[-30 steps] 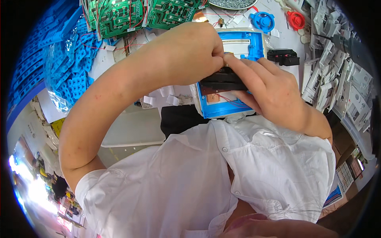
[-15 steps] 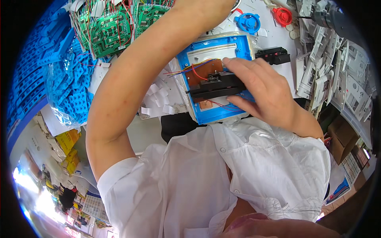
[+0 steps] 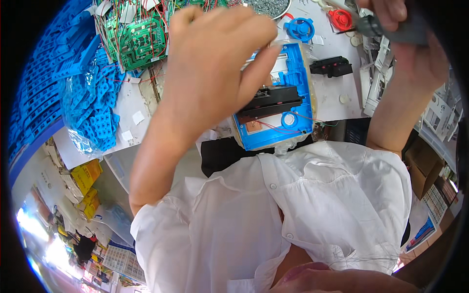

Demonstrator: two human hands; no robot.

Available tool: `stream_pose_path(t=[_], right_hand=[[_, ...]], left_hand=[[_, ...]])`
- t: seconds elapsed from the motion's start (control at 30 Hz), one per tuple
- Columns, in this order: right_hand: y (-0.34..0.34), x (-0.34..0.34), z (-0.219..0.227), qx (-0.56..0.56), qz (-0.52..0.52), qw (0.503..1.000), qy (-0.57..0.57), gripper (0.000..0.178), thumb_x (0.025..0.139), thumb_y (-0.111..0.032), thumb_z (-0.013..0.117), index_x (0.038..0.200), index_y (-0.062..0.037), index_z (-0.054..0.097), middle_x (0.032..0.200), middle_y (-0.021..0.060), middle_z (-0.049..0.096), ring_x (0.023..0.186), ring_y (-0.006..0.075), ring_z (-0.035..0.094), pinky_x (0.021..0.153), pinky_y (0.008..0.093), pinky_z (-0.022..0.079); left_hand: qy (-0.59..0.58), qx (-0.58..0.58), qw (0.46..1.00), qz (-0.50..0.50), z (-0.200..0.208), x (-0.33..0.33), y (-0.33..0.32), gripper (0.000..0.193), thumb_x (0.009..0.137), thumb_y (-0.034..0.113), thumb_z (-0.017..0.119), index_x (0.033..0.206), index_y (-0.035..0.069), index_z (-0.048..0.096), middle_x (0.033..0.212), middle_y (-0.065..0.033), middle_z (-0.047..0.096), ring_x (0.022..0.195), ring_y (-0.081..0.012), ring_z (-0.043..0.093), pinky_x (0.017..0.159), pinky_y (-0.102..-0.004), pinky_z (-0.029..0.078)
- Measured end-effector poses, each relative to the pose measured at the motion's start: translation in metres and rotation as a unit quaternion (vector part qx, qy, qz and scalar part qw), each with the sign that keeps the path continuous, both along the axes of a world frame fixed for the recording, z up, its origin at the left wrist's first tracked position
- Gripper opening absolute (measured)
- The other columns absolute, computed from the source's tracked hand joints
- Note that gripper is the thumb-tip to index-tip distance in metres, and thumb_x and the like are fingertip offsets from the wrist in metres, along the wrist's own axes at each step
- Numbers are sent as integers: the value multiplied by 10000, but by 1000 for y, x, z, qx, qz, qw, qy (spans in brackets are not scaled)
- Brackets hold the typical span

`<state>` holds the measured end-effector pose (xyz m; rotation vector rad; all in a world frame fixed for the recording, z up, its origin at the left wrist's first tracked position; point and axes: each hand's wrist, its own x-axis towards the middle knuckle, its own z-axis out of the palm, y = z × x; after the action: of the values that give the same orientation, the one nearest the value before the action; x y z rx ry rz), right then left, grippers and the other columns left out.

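Note:
My left hand (image 3: 220, 58) is above the blue plastic housing (image 3: 302, 68), thumb and fingers drawn together; whatever they pinch, if anything, is too small to make out. In the housing sits a black mechanism (image 3: 276, 100) with thin red wires beside it. At the upper right my right hand (image 3: 417, 58) grips a dark electric screwdriver (image 3: 373, 25), its bit pointing left. Past my left hand is a round dish of small screws (image 3: 273, 7), partly cut off by the frame.
Green circuit boards (image 3: 141, 44) with wires lie at the far left, beside a heap of blue plastic parts (image 3: 93, 107). A second black mechanism (image 3: 332, 66), a red ring part (image 3: 340, 19) and a blue ring part (image 3: 300, 29) lie right of the housing. White parts (image 3: 432, 102) pile up rightmost.
My left hand has come back from the far edge to above the housing. My right hand has left the black mechanism and taken hold of the screwdriver, which has shifted slightly left.

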<state>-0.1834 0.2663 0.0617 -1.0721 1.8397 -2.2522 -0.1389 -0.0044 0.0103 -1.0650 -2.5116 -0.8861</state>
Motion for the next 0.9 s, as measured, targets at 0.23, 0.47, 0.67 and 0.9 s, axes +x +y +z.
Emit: stream_pose_path(t=[0.23,0.47,0.67,0.9], right_hand=[[-37,28,-12,-57,222,971,-66,405,991,-367,681,1316,-158,559,885,-37,633,774,114,600,838,312,498],[-52,38,-9,-28,234,969,-71,468,973,-422,714,1370,-261,526,822,-109,572,725,41,532,811,262,460],[-53,45,-5,-63,209,970,-104,436,941,-368,761,1322,-276,569,827,-104,628,714,43,565,780,261,488],[-51,45,-3,-29,217,969,-111,432,934,-327,774,1313,-269,576,816,-91,643,712,55,577,767,269,496]], left_hand=[[-97,121,988,23,-21,51,-8,124,833,57,786,920,114,718,880,7,733,733,-165,621,833,-355,355],[-103,159,981,41,-23,59,-11,130,809,49,809,899,105,734,820,13,718,635,-141,561,823,-356,359],[-101,162,980,59,-26,58,-11,110,799,70,811,851,116,726,794,18,715,683,-169,620,826,-384,369],[-79,148,984,55,-25,54,-9,139,765,94,835,832,126,718,771,30,696,697,-193,633,840,-412,366]])
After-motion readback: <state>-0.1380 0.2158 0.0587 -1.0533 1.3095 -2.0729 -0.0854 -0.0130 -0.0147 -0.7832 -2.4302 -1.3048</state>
